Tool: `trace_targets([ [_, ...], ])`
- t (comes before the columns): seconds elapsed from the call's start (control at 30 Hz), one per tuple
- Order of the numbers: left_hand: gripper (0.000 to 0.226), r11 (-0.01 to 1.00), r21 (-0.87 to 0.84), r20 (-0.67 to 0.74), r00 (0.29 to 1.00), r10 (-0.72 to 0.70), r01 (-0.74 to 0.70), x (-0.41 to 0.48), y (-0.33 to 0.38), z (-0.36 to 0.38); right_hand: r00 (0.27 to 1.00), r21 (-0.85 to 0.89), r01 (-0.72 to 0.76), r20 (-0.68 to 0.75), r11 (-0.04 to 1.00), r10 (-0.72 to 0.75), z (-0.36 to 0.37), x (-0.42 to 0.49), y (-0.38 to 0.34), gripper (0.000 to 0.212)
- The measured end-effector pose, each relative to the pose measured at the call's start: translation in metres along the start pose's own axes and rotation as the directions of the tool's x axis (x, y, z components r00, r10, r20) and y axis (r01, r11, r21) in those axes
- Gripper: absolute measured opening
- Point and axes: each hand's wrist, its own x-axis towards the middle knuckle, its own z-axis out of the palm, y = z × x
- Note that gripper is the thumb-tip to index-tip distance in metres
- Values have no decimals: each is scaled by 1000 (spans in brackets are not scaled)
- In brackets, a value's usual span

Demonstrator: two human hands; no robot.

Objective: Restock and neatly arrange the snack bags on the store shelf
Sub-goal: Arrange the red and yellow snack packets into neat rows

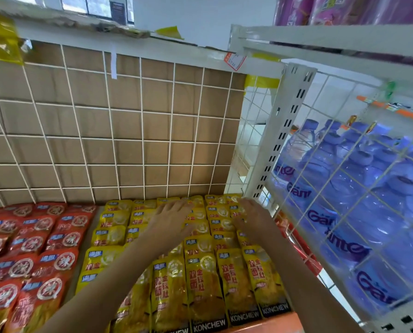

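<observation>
Both hands flat, fingers spread, gripping nothing: left hand (169,218) and right hand (253,216) press on yellow snack bags (200,282) at the shelf's back right corner. Red snack bags (32,248) fill the left side. Wire grid (119,131) behind.

The light is bright and even, with almost no dark shadows. The shiny yellow snack bags (203,282) have small white glare spots. The white wire grid (109,131) looks bent by the wide lens. The blue plastic water bottles (359,200) on the right and both hands are blurry.
</observation>
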Motion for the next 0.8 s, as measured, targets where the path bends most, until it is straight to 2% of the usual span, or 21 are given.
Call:
trace_targets([
  [0.17, 53, 999, 8, 70, 997, 39, -39, 52, 21, 12, 998, -11, 9, 57, 1000, -8, 5, 32, 4, 45],
  [0.3, 52, 998, -9, 125, 990, 64, -64, 82, 38, 28, 997, -11, 20, 74, 1000, -19, 13, 48, 12, 44],
  [0.53, 55, 993, -8, 122, 985, 119, -119, 107, 52, 46, 992, 95, 37, 114, 995, -48, 23, 61, 22, 41],
  [0.8, 49, 988, 24, 45, 987, 152, -153, 110, 47, 55, 994, 112, 52, 85, 992, -62, 29, 63, 24, 40],
])
